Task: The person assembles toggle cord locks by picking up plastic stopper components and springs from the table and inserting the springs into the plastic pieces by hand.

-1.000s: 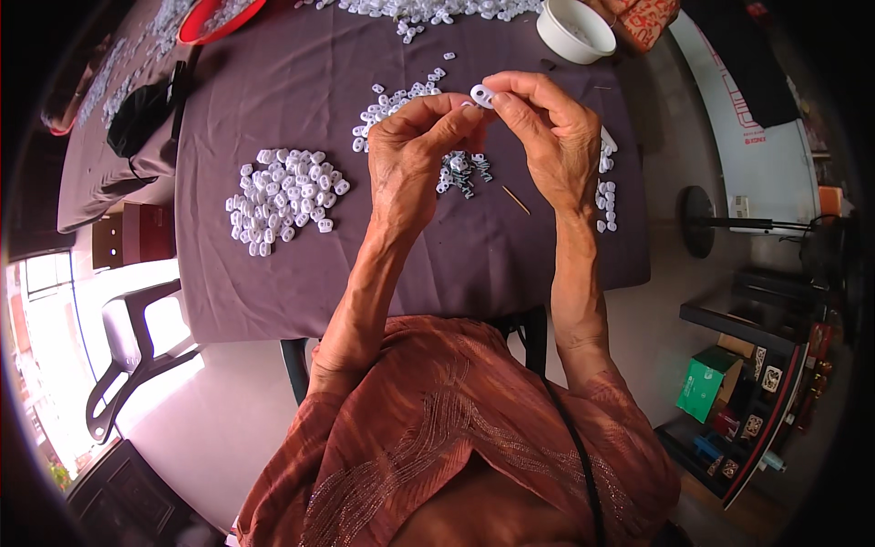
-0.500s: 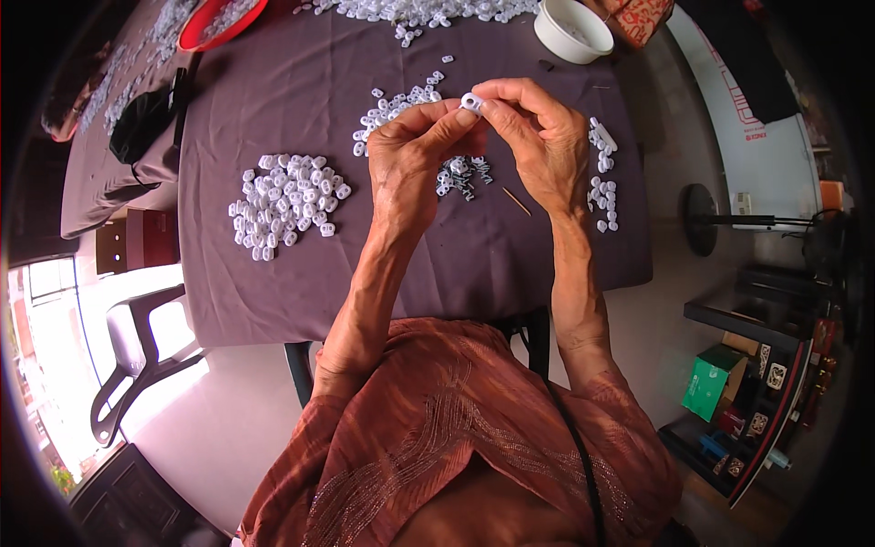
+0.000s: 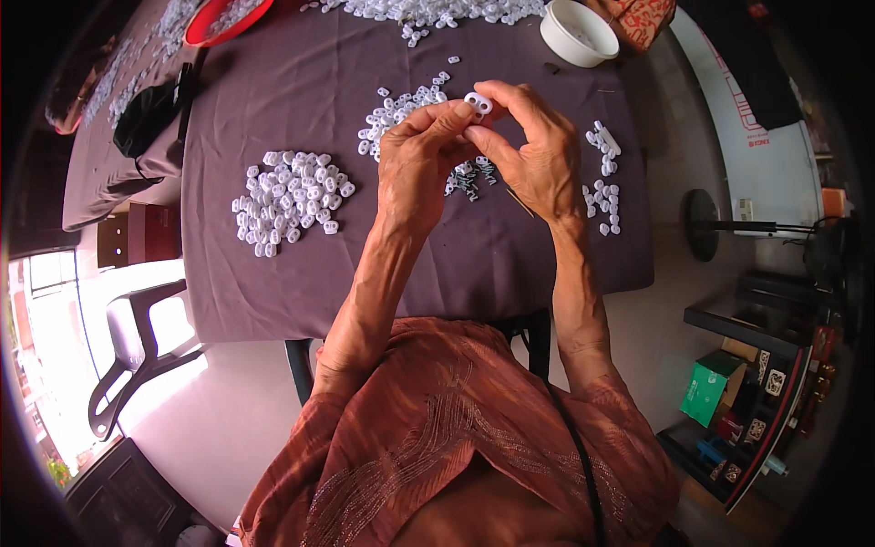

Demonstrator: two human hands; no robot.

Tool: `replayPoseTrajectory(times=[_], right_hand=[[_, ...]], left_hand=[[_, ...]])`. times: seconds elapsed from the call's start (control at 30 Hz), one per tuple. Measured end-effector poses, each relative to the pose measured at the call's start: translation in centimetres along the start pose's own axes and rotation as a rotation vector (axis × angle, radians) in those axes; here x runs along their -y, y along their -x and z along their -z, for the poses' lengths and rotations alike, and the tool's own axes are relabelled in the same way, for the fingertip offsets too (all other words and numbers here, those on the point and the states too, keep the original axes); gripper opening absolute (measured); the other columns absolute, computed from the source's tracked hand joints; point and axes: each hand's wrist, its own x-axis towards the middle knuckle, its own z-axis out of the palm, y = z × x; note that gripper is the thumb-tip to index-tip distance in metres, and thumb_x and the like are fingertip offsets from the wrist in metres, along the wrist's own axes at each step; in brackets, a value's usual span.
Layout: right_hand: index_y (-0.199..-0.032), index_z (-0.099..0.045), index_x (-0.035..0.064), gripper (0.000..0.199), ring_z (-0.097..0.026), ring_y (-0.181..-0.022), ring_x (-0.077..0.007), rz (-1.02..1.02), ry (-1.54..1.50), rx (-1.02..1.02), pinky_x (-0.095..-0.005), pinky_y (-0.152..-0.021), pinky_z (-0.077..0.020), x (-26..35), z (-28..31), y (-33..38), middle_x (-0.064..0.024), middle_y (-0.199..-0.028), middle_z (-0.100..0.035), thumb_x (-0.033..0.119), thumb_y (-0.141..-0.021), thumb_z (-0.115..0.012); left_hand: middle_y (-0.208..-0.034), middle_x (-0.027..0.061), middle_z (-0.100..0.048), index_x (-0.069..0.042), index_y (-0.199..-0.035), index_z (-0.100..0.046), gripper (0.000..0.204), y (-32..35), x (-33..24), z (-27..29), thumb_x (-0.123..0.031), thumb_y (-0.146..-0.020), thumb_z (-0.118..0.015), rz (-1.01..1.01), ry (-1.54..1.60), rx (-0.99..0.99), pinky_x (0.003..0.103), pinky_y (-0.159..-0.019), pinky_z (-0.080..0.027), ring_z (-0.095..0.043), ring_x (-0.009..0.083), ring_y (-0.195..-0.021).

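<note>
Over the table, a small white plastic cord lock with two round holes is held at my fingertips. My left hand pinches its left side between thumb and forefinger. From the right, my right hand curls round it, forefinger at its upper edge and thumb just below. Beneath my hands lie small metal springs, partly covered. A loose pile of white pieces spreads behind my left hand. Under my right hand, a thin wooden stick is mostly hidden.
Another heap of white pieces sits left on the dark tablecloth. Small groups of white pieces lie at the right edge. Farther off are a big white heap, a white bowl and a red basin.
The cord lock has turned so that both holes now show. My right thumb has dropped away from its face, and my right hand has shifted slightly left and down.
</note>
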Motion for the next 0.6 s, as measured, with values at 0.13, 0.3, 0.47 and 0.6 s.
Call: replayPoseTrajectory(times=[0.13, 0.3, 0.47, 0.6], right_hand=[[-0.096, -0.055, 0.0012, 0.031, -0.059, -0.068, -0.0233, 0.074, 0.096, -0.009, -0.0308, -0.059, -0.0479, -0.6, -0.4, 0.1, -0.0105, -0.080, -0.058, 0.003, -0.067, -0.067], [-0.093, -0.056, 0.0018, 0.028, -0.059, -0.067, -0.0224, 0.001, 0.008, 0.004, -0.0306, -0.059, -0.0477, -0.7, 0.2, 0.1, -0.0100, -0.079, -0.058, 0.003, -0.067, -0.067], [-0.096, -0.059, 0.0038, 0.030, -0.060, -0.076, -0.0198, -0.079, 0.006, 0.063, -0.0282, -0.067, -0.0471, -0.5, 0.8, 0.3, -0.0069, -0.083, -0.060, 0.005, -0.067, -0.069], [-0.096, -0.059, 0.0043, 0.030, -0.060, -0.077, -0.0199, -0.048, 0.002, 0.075, -0.0280, -0.067, -0.0471, -0.6, 0.8, 0.3, -0.0068, -0.084, -0.060, 0.005, -0.068, -0.068]], left_hand=[[-0.083, 0.0099, -0.063, 0.003, -0.089, -0.061, 0.017, 0.0, 0.1, 0.3, -0.013, -0.081, -0.060, 0.017, -0.009, -0.009, 0.030, -0.070, -0.051, -0.060, 0.0159, -0.071], [-0.085, 0.0105, -0.063, 0.003, -0.089, -0.061, 0.021, -0.2, 0.0, 0.5, -0.017, -0.085, -0.054, 0.081, 0.013, 0.047, 0.032, -0.072, -0.050, -0.060, 0.0169, -0.074], [-0.085, 0.0108, -0.063, 0.002, -0.090, -0.061, 0.023, -0.4, -0.1, 0.5, -0.019, -0.086, -0.054, 0.086, 0.012, 0.042, 0.033, -0.072, -0.049, -0.060, 0.0175, -0.073], [-0.084, 0.0096, -0.063, 0.002, -0.090, -0.061, 0.022, -0.4, -0.1, 0.7, -0.019, -0.084, -0.057, 0.070, -0.051, 0.084, 0.031, -0.071, -0.050, -0.060, 0.0168, -0.073]])
